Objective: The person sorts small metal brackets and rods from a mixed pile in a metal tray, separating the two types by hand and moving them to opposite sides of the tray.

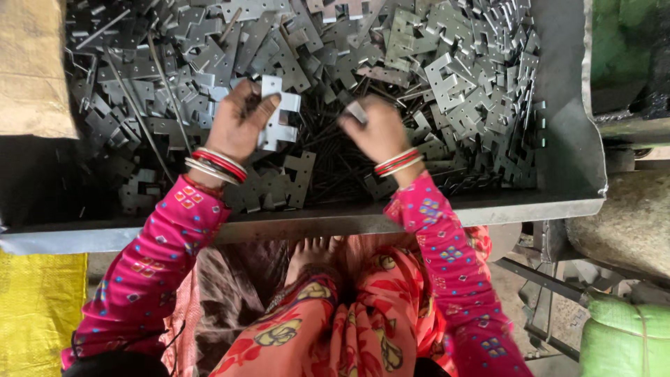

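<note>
The left hand point(237, 122) grips a stack of notched metal plates point(279, 119) above the tray's point(565, 139) front edge. The right hand point(377, 129) pinches 1 small plate point(356, 112) beside it.

Your left hand point(241, 120) is reaching forward, fingers curling shut in a grip — thumb pointing right. Your right hand point(379, 130) is hovering level with it, fingertips pinching. Both forearms are extending forward, converging slightly — wrists bent downward.

A notched grey metal plate point(278, 115) stands pinched in the left hand point(237, 126); a smaller plate point(356, 112) sits in the right hand's point(380, 132) fingertips.
</note>
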